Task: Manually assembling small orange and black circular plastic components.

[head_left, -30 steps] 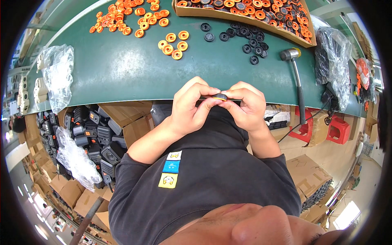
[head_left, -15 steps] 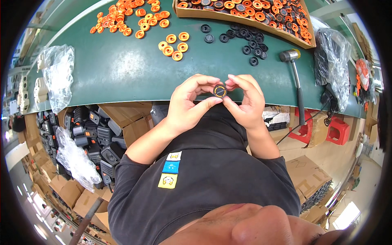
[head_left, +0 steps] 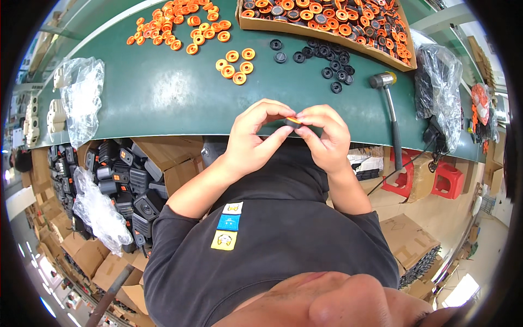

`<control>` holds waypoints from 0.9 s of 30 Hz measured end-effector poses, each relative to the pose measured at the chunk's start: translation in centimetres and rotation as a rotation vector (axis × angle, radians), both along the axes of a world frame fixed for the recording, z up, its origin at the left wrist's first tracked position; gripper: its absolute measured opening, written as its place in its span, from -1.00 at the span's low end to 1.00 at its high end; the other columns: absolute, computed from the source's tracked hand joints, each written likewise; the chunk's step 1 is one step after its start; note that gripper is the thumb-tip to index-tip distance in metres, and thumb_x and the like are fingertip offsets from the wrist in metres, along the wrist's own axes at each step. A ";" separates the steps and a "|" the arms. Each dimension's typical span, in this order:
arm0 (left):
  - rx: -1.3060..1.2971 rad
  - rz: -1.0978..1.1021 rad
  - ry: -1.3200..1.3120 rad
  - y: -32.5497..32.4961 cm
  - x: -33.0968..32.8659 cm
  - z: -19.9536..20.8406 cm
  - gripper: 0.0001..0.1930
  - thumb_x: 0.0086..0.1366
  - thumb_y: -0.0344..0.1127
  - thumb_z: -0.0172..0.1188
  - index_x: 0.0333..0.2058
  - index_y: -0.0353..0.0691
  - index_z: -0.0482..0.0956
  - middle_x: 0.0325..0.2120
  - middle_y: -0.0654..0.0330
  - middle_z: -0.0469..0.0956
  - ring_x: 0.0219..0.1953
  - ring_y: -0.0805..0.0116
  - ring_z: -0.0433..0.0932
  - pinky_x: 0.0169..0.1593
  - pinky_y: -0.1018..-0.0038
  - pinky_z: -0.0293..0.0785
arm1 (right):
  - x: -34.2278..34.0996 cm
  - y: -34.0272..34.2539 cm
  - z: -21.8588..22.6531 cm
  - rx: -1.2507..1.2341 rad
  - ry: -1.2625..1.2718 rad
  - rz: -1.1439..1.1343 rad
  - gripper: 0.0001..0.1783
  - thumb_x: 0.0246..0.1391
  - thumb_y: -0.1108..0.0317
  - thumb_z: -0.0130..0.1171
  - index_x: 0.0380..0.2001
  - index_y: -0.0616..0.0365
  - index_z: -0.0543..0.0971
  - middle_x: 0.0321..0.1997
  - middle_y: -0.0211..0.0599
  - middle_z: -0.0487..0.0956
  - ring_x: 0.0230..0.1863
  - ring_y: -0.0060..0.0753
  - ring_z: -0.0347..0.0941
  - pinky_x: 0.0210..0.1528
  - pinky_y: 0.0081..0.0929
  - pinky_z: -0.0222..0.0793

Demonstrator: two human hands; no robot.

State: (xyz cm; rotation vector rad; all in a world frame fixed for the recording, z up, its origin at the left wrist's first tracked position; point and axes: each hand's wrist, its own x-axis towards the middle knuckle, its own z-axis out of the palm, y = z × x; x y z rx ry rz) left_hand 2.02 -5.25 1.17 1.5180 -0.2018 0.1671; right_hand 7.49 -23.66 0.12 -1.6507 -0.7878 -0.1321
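Observation:
A small round knob (head_left: pixel 293 123), black with an orange part, is pinched between the fingertips of both hands above the table's near edge. My left hand (head_left: pixel 260 128) grips it from the left with thumb and fingers. From the right, my right hand (head_left: pixel 325 132) closes on its other side. The knob is tipped so its edge shows, and the fingertips partly cover it. Beyond the hands lie several loose orange discs (head_left: pixel 235 66) and, further right, loose black discs (head_left: pixel 335 66).
An orange pile (head_left: pixel 169 23) lies at the far left of the green table (head_left: pixel 163 92). A cardboard box (head_left: pixel 327 36) of orange and black knobs stands at the back. A mallet (head_left: pixel 390 109) and plastic bags (head_left: pixel 438 87) are on the right. Black devices (head_left: pixel 128 180) fill the space below left.
Both hands have turned the knob from its round face toward me to its edge. The right fingers have closed in on it. The view has shifted slightly.

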 end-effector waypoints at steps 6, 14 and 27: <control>-0.233 -0.036 0.215 0.3 -0.1 0.0 -0.82 0.37 -0.49 0.18 -0.09 -0.39 0.55 -0.15 0.12 0.56 -0.05 0.38 0.56 0.05 0.45 0.49 | -0.6 0.3 -0.2 0.048 0.157 0.033 -0.73 0.00 0.57 0.37 -0.18 0.28 0.63 -0.23 -0.17 0.65 -0.20 -0.32 0.60 -0.13 -0.43 0.52; -0.289 -0.016 0.244 0.3 -0.4 -0.4 -0.79 0.40 -0.39 0.18 -0.05 -0.34 0.58 -0.21 0.23 0.56 -0.18 0.48 0.61 -0.17 0.57 0.56 | -1.1 0.7 -0.5 0.286 0.600 0.175 -0.72 0.27 0.52 0.16 0.04 0.28 0.53 -0.08 -0.26 0.62 -0.06 -0.46 0.56 -0.05 -0.50 0.56; 0.659 0.291 -0.234 3.2 0.0 -1.6 -0.62 0.24 -0.44 0.30 0.04 -0.35 0.55 -0.10 0.01 0.55 -0.08 0.12 0.57 0.04 0.31 0.50 | 2.9 0.9 0.7 -0.116 0.444 0.052 -0.77 0.16 0.38 0.30 -0.13 0.22 0.63 -0.16 -0.33 0.67 -0.15 -0.54 0.58 -0.08 -0.51 0.50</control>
